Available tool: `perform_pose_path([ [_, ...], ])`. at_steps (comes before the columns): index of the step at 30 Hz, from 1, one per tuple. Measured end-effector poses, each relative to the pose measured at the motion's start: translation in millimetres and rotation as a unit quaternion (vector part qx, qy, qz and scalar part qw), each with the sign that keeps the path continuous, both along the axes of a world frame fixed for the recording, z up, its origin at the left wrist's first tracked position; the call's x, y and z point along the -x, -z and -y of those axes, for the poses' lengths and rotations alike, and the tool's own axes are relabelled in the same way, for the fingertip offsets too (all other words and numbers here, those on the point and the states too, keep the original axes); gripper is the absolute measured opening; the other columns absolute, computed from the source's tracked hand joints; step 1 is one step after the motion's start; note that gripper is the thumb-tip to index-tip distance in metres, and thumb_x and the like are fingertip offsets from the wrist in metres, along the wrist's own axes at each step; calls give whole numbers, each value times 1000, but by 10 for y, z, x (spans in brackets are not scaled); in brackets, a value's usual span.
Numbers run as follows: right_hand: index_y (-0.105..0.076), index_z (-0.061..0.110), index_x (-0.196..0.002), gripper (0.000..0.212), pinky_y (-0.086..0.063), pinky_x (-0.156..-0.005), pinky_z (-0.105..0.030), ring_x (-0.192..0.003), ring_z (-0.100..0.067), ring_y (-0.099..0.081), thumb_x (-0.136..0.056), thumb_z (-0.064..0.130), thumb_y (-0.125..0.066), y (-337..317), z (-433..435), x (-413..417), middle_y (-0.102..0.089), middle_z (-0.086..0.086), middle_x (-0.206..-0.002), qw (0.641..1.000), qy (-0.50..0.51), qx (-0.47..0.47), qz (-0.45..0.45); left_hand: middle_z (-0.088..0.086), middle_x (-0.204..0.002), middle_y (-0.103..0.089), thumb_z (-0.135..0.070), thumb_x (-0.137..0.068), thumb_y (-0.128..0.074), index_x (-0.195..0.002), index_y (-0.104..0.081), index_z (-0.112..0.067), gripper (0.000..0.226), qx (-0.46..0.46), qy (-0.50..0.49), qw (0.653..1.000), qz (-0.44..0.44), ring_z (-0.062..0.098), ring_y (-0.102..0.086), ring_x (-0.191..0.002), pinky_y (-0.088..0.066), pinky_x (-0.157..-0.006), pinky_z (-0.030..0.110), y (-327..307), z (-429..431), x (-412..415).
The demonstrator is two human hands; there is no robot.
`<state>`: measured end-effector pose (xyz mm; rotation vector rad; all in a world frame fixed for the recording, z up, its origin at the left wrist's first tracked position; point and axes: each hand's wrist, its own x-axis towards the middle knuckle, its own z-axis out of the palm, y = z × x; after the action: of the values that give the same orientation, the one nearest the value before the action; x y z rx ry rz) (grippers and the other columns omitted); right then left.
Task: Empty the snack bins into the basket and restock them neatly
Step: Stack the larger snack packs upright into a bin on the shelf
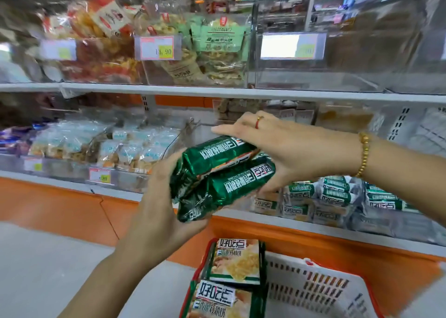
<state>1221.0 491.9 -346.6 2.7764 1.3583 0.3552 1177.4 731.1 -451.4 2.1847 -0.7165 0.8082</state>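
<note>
Head view: nearest, at the bottom edge, stands the white basket (313, 291) with a red rim, and two flat snack packs (235, 261) lie against its left wall, printed faces up, one overlapping the other. Above the basket and a little to its left, both hands meet on two green packets (224, 170) stacked one on the other and tilted, their right ends higher. The left hand (159, 201) grips their lower left ends, its fingers wrapped under the crimped foil. The right hand (289, 148), with a red ring (258, 122) and a gold bead bracelet (364, 153), clasps the right ends, its fingers laid along the top packet and its thumb beneath the lower one. Beyond the basket, up and to its right, a clear bin (337, 197) on the lower shelf holds more packets of the same green and white kind, lying in rows. Up and to the basket's left on that shelf, pale blue bags (120, 146) fill another bin. Farthest above the basket, the upper shelf carries clear bins of bagged snacks, one fronted by a price tag (157, 48) reading 18.90; that row is blurred.
</note>
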Motion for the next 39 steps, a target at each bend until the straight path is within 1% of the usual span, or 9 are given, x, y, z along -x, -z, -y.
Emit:
perform_pose_path([
  [4,-33,21,-141,85,-29,-102,-28,-117,-16,-37,-71,60,-61,106,-147,-303,-45,-2,-125,992,-48,-25,117,0,-130,-37,-33,-67,-72,-140,-24,-15,89,-34,-27,997,62,7,-37,-120,-36,-100,24,-12,-105,-258],
  [8,-42,11,-131,76,-32,-108,-36,-117,-15,-44,-70,41,-76,284,-263,-677,-50,-2,-125,988,-84,-78,100,12,-128,-41,-5,-54,-89,-141,-28,-13,106,-72,-61,993,67,1,-30,-120,-21,-105,4,14,-201,-519],
  [14,-36,12,-136,88,-35,-91,-30,-109,-11,-37,-66,41,-81,464,-298,-1159,-48,-4,-123,992,-27,-97,81,1,-141,-35,-25,-72,-77,-148,-20,-11,96,2,-107,994,25,-1,-27,-127,-16,-105,1,92,-172,-938],
  [19,-38,12,-135,88,-44,-88,-35,-106,-20,-44,-66,42,-82,717,-279,-1605,-49,-7,-121,993,44,-56,91,12,-151,-29,-19,-84,-70,-151,-16,-8,87,56,-179,975,-117,21,-26,-140,-27,-113,35,318,-46,-1149],
  [24,-32,12,-136,88,-46,-70,-32,-91,-20,-50,-69,38,-82,935,-365,-2045,-54,-7,-113,984,177,17,20,-3,-138,-45,-30,-96,-48,-137,-45,-20,42,-123,-161,957,-207,14,-44,-124,-31,-95,20,603,96,-1181],
  [28,-40,9,-134,79,-41,-65,-29,-91,-20,-52,-72,36,-81,1055,-478,-2382,-57,-6,-111,961,261,48,-79,-7,-135,-46,-35,-98,-42,-136,-46,-23,40,-167,-136,950,-224,11,-48,-119,-38,-92,20,669,114,-1222],
  [31,-50,8,-128,67,-42,-60,-25,-81,-18,-54,-76,39,-78,1080,-475,-2593,-58,-1,-91,945,294,52,-130,-8,-134,-47,-33,-99,-42,-137,-45,-24,39,-161,-130,954,-217,9,-48,-119,-39,-92,19,658,103,-1251],
  [35,-51,6,-127,78,-53,-69,-30,-91,-22,-61,-69,48,-80,1114,-434,-2835,-63,-9,-108,932,336,64,-119,-10,-136,-44,-31,-99,-40,-138,-43,-26,40,-163,-126,954,-219,7,-45,-121,-37,-92,16,642,100,-1257],
  [39,-30,9,-145,94,-50,-82,-34,-114,-31,-54,-73,42,-80,1126,-370,-2896,-50,-15,-133,933,340,58,-100,-14,-139,-40,-33,-99,-40,-140,-39,-30,41,-168,-125,954,-212,4,-42,-123,-35,-92,13,664,76,-1258],
])
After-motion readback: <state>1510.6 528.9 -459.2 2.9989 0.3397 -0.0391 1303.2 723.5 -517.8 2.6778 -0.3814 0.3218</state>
